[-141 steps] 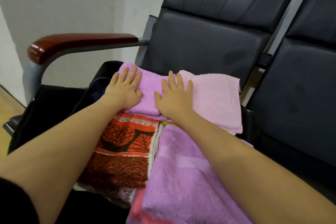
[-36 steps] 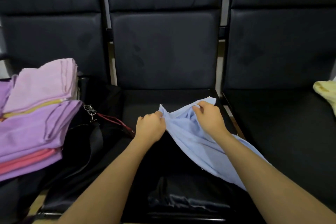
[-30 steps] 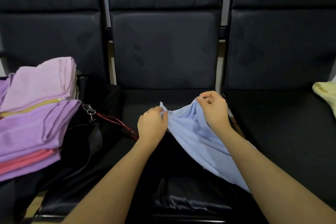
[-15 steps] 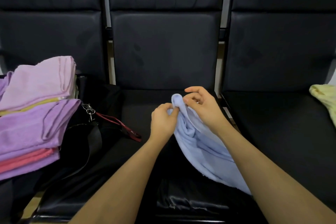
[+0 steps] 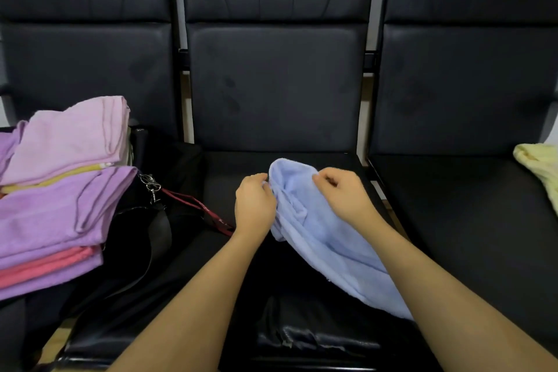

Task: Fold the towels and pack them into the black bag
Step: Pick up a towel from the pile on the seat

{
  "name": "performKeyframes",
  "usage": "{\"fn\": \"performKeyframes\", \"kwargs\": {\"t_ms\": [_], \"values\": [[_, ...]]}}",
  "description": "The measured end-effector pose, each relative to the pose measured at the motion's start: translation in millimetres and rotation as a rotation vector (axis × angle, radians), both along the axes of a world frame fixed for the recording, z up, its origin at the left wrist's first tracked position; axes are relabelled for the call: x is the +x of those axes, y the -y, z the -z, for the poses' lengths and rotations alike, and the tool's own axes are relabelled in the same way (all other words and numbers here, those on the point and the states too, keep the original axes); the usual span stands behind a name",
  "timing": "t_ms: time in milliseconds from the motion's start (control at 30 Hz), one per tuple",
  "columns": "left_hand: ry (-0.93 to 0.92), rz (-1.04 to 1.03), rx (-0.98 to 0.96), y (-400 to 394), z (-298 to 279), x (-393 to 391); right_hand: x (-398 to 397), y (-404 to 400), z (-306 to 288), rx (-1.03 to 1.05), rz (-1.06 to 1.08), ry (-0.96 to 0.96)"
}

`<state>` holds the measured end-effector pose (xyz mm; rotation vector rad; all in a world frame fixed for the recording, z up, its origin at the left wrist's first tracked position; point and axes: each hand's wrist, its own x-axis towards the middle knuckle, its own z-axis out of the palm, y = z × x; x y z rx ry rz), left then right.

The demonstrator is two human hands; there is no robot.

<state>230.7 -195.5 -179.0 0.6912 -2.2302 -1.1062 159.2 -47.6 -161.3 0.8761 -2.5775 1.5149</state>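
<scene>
Three black padded seats in a row, backrests filling the far view. Middle seat (image 5: 229, 172) in front of me. My left hand (image 5: 253, 205) and right hand (image 5: 344, 193) both over it, fingers curled and pinching the bunched upper edge of a light blue towel (image 5: 326, 238); the rest of it trails near and right under my right forearm. Left seat: stack of folded towels (image 5: 60, 190), pink on top, purple and coral below, sitting on the black bag (image 5: 133, 232). Bag's metal clip (image 5: 151, 186) and red strap (image 5: 199, 211) lie just beside my left hand. Pale yellow towel (image 5: 540, 172) on the right seat, far right edge, well apart.
</scene>
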Motion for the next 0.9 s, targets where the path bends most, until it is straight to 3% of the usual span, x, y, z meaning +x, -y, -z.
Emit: {"fn": "performKeyframes", "kwargs": {"t_ms": [100, 233, 500, 700, 900], "values": [[-0.02, -0.034, -0.068, 3.7, -3.3, 6.2, -0.7, -3.0, -10.8, -0.26, 0.133, 0.125], [-0.041, -0.101, -0.163, 10.1, -11.4, 9.8, -7.5, -8.8, -15.1, -0.431, 0.249, 0.132], [-0.226, 0.023, 0.089, 10.6, -32.0, 20.9, 6.8, -11.6, -30.8, -0.438, 0.159, 0.1], [-0.309, -0.01, -0.114, 27.2, -58.6, 16.5, 14.7, -9.9, -62.4, -0.507, 0.223, -0.017], [-0.408, -0.028, -0.08, 41.6, -122.4, 13.9, 10.3, -0.9, -107.5, -0.616, 0.297, -0.062]]}}
